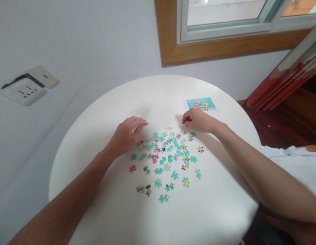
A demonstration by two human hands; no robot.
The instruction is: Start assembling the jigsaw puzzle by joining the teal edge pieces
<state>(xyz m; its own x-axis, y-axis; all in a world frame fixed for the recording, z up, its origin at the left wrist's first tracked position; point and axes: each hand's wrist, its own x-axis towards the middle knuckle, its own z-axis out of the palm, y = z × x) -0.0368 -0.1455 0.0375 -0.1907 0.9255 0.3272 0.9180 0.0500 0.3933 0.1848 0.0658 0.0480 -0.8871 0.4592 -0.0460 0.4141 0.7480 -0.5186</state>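
Several small teal, pink and yellow jigsaw pieces (168,158) lie scattered on a round white table (153,211). My left hand (127,134) rests at the left edge of the scatter, fingers curled inward with thumb and fingertips pressed together; whether a piece is in them is hidden. At the far right edge of the pieces, my right hand (196,120) lies on the table with its fingers bent under in a loose fist, and nothing shows in it. A small picture card (200,103) with a teal cartoon scene lies just beyond the right hand.
A white wall with a socket plate (25,91) is at left. A wood-framed window (224,51) is behind the table. Red curtain folds (288,85) hang at right above a dark wooden floor (275,126).
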